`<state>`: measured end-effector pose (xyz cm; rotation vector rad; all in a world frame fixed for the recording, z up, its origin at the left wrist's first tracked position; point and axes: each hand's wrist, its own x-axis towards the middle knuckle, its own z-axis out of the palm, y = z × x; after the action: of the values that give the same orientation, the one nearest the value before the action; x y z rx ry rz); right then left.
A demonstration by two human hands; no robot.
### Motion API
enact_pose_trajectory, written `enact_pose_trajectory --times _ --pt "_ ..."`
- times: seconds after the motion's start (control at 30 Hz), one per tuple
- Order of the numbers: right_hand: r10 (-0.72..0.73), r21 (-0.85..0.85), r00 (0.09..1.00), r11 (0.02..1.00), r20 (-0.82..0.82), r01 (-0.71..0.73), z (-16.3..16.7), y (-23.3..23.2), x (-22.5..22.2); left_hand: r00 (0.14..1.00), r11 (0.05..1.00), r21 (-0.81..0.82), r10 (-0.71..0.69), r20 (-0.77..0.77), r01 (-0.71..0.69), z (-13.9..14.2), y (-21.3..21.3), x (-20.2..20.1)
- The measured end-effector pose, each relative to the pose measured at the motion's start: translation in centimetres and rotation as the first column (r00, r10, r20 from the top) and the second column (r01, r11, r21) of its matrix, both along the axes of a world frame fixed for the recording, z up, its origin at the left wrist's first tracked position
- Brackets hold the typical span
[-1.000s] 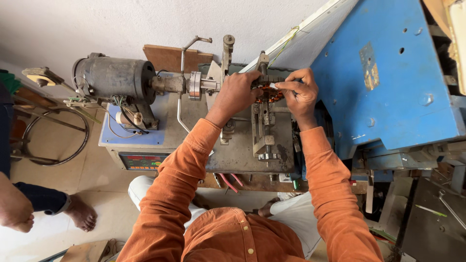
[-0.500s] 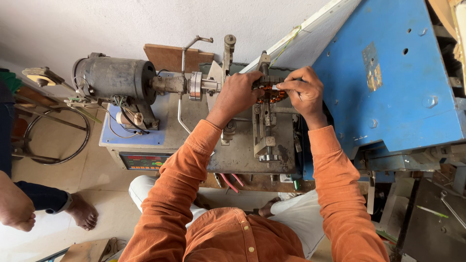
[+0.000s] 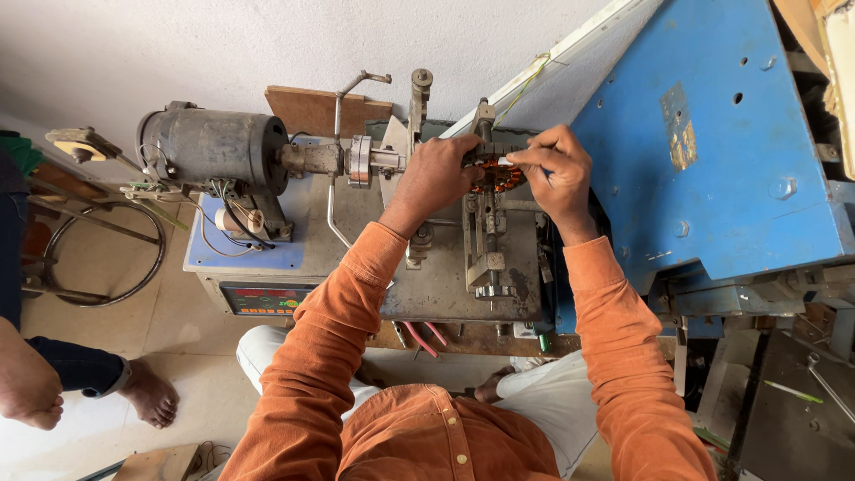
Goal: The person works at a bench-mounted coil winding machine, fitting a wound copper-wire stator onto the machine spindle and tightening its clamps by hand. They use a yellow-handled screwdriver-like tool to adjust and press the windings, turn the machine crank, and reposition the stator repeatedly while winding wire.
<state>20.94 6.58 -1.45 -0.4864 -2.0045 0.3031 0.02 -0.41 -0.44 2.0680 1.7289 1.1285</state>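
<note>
- At the far middle of the bench (image 3: 445, 294), a copper-wound stator (image 3: 500, 176) sits on the machine
- left hand (image 3: 436, 174) clasps its left edge; right hand (image 3: 557, 169) pinches its right rim
- Likely heavy, stiff; windings fragile, so hold the rim

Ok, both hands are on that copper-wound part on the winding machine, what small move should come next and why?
Probably keep the left hand steady on the copper-wound part while the right hand finishes its fingertip pinch at the part's edge. Both hands are closed around it on the machine's spindle, and the fingers hide the exact contact, so steadying looks safer than moving away.
</note>
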Motion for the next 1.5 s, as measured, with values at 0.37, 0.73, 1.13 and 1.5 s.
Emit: enact_pose_trajectory --times 0.37,0.73,1.13,1.5 --pt "0.112 -0.039 0.963 0.994 0.245 -0.105 2.9 0.3 1.1 1.0 1.0 -0.001 -0.001 0.015 0.001 0.0 0.1 0.0" --pt "0.063 -0.117 0.976 0.992 0.211 -0.039 2.9 -0.7 0.5 1.0 1.0 0.014 0.0 0.022 -0.001 -0.1 0.0 0.1" --pt "0.055 -0.119 0.985 0.992 0.163 -0.035 1.7 -0.6 0.3 1.0 1.0 -0.013 0.003 0.015 -0.002 0.0 0.0 0.0" --pt "0.043 0.018 0.998 0.999 0.055 -0.044 1.6 -2.0 2.7 1.0 1.0 -0.021 -0.007 0.03 0.008 -0.2 -0.2 0.0"
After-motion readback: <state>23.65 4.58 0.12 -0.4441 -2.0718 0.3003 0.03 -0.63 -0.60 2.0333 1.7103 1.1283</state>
